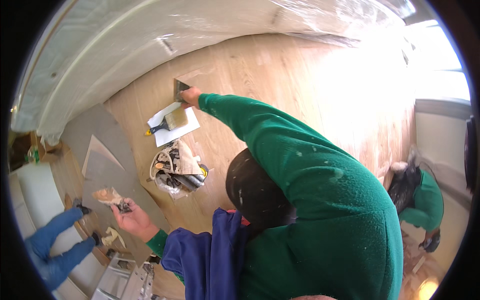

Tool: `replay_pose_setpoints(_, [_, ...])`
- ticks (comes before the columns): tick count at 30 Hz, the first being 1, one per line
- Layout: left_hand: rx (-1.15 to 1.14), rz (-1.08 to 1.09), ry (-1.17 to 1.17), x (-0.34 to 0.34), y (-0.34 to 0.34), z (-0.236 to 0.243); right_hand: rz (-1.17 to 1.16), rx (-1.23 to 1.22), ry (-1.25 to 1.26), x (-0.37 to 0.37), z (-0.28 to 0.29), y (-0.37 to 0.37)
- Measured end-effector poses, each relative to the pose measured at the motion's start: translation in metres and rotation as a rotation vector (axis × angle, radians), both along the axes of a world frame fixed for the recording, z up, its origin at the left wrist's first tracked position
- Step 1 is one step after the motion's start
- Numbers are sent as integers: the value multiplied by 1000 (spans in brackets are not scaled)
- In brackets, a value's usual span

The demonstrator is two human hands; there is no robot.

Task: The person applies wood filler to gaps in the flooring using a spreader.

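My right hand (190, 95) reaches far forward, its fingers closed on a broad dark-bladed scraper (180, 88) that touches the wood-look floor. Just below that hand a wide paintbrush (172, 120) with pale bristles and a dark handle rests on a white sheet (186, 133). Off to the left, my left hand (134, 221) grips a flat tool smeared with tan paste (107, 195); its exact kind is hard to tell. Nearer me stands a tool bucket (181, 160) with a patterned cloth, a tape measure and rolled or tubular items in it.
Plastic-wrapped furniture (150, 40) lines the far side. A grey board (112, 142) lies at left. A person's jeans-clad legs (60, 240) and a metal ladder (117, 280) are at lower left. Another person in green (427, 200) bends at right. Bright sunlight washes out the floor near the window.
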State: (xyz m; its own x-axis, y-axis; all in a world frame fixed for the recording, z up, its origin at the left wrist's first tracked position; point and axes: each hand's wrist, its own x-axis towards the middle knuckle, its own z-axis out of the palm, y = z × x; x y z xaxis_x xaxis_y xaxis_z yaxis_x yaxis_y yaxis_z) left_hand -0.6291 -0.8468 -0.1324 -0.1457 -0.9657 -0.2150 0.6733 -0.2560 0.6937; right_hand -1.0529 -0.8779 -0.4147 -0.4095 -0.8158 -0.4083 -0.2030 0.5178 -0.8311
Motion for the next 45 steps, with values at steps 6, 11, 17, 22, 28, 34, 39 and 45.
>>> replay_pose_setpoints(6, [-17, 63, -74, 20, -5, -4, -457, 31, -576, 15, 58, 17])
replay_pose_setpoints(11, [31, 31, -2, 13, -20, -25, -238, 6, -313, -36, 43, 88])
replay_pose_setpoints(17, [4, 60, 19, -1, -24, -13, -609, -58, -574, -77, 66, 249])
replay_pose_setpoints(22, [4, 111, 35, -7, -21, -4, -759, -86, -508, -134, 84, 368])
replay_pose_setpoints(28, [20, 174, 97, -6, -23, 3, -653, 254, 5, -191, 125, 401])
replay_pose_setpoints(34, [-27, 214, 158, -13, -31, 10, 548, -114, 21, -77, 197, 192])
replay_pose_setpoints(39, [-56, 264, 101, -9, -27, 21, 1709, -357, 435, 100, 232, 81])
replay_pose_setpoints(45, [-79, 313, 55, -6, -12, 36, 1844, -151, 816, 205, 182, 83])
